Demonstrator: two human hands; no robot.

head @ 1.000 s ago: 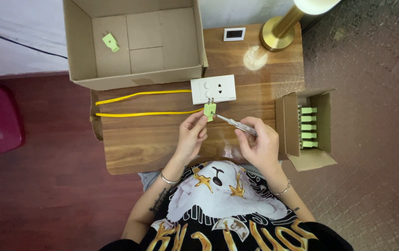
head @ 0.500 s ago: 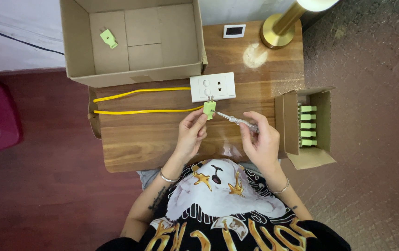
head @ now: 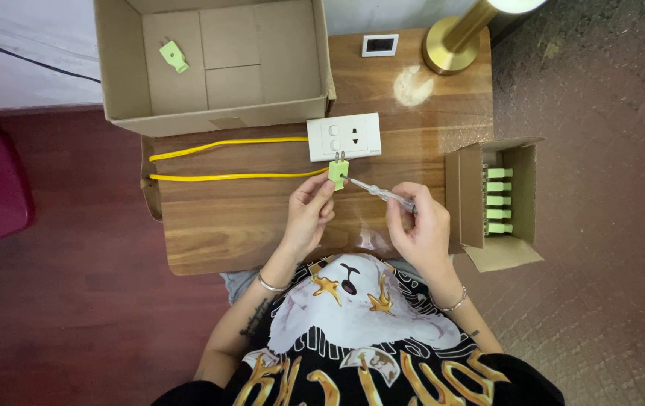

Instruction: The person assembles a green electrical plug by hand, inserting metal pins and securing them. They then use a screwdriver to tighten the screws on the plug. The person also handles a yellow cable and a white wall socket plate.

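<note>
The left hand pinches a small green plug between thumb and fingertips, holding it just in front of the white socket plate, near the middle of the wooden table. The plug's two metal prongs point toward the plate; whether they touch it cannot be told. A yellow cable runs from the plug toward the table's left edge, loops there and returns along the far side to the plate.

The right hand is closed around the handle of a clear-handled screwdriver, its tip meeting the side of the plug. Both hands work over the near half of the table, close to its near edge; bare wood lies open to the left of the left hand, below the cable.

A large open cardboard box stands over the table's far-left corner, overhanging the left edge. It holds one loose green plug in its far-left part. A small cardboard box sits at the right edge, flaps open, with a row of green plugs stacked inside. At the far-right corner stands a brass lamp base, and beside it a small white-framed dark panel.
</note>
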